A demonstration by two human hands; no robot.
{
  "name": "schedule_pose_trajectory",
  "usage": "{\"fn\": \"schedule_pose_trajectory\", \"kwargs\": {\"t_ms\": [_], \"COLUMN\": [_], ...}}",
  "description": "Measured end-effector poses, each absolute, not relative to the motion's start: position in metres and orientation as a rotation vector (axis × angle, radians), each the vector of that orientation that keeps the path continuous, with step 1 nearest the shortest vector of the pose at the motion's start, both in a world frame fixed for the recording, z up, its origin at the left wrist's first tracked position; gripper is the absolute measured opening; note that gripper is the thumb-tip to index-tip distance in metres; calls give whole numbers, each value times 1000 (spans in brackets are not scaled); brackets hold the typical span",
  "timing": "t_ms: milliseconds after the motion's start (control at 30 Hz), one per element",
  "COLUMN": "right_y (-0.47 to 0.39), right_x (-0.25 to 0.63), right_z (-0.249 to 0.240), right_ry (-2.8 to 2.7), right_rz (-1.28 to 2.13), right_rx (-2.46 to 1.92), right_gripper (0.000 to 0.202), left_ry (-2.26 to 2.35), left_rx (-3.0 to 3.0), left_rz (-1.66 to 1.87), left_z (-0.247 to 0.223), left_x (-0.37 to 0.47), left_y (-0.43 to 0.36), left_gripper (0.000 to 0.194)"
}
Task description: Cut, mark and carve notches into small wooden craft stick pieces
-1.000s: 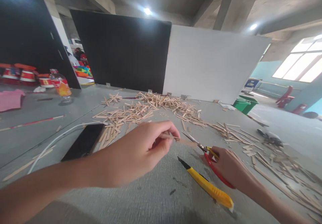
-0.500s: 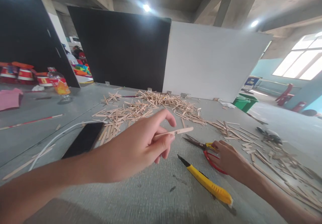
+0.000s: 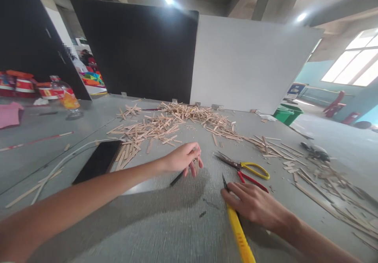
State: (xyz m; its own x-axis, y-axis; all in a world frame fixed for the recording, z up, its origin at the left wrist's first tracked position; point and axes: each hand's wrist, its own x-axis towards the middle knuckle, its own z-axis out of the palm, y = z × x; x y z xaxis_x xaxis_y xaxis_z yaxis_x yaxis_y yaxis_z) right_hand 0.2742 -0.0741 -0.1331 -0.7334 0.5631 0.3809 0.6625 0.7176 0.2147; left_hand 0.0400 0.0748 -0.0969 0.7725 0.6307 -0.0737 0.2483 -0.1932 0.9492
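My left hand hovers over the middle of the grey table, its fingers curled; whether it holds a stick cannot be made out. Just below its fingers lies a small dark strip. My right hand has its fingers closed on the front part of the yellow utility knife, whose dark blade points away from me. Beyond that hand lie the scissors, blades slightly apart, with one yellow and one red handle.
Loose wooden sticks are heaped toward the back, with more scattered at the right. A phone and white cable lie left. A bottle stands farther left. Black and white panels rise behind.
My right hand has let go of the scissors and moved onto the yellow knife, which has shifted. My left hand has moved farther away, and the wooden piece between its fingers no longer shows.
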Motion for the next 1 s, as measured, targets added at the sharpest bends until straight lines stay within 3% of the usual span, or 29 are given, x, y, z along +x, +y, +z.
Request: {"fn": "schedule_pose_trajectory", "kwargs": {"t_ms": [100,167,400,767,1000], "right_y": [-76,-80,-88,-88,-87], "right_x": [269,265,268,258,255], "right_z": [-143,-147,-146,-142,-147], "right_ry": [-2151,-1886,-1826,-1691,-1804], "right_rz": [-16,113,189,313,192], "right_rx": [-1175,-1320,-1374,-1445,-1158], "right_gripper": [10,5,25,17,13], "left_ry": [662,637,557,598,642], "left_rx": [1644,1594,1529,1659,1832], "left_rz": [382,395,426,481,562], "left_z": [-126,-136,-142,-150,-150], "left_x": [51,54,59,60,58], "left_y": [76,74,60,47,42], "left_gripper": [33,38,43,38,36]}}
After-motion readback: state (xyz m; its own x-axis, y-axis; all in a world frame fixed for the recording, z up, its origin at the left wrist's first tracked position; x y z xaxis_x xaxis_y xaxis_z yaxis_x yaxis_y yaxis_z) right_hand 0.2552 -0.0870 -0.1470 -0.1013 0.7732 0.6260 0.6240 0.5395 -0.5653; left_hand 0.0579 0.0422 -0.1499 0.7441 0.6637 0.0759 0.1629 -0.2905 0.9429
